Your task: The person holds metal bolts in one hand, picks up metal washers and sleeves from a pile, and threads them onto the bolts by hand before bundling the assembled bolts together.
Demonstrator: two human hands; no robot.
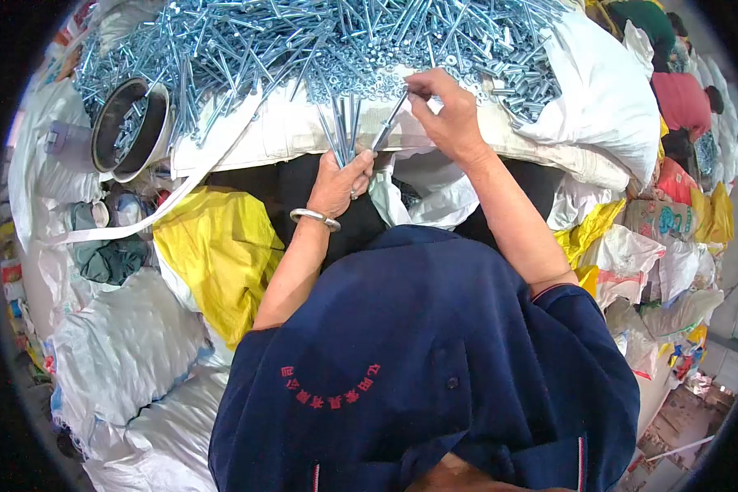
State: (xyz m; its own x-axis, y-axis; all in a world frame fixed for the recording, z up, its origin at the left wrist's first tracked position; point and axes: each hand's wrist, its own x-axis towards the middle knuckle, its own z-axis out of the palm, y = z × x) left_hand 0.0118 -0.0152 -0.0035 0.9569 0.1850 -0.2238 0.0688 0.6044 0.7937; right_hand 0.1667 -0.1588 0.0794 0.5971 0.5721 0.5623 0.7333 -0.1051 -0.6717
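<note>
My left hand, with a bracelet at its wrist, is closed around several long metal bolts that fan upward from the fist. One more bolt slants up to the right from its thumb and index finger. At that bolt's upper end are the pinched thumb and index finger of my right hand. Small parts, perhaps nuts or washers, show partway along the bolts. Just beyond both hands lies a big heap of loose bolts, with small nuts and washers at its near edge.
A white cloth edge borders the heap on the near side. At the left stands a dark round container with bolts inside. Yellow bags and white sacks lie around my seat. Other people are at the upper right.
</note>
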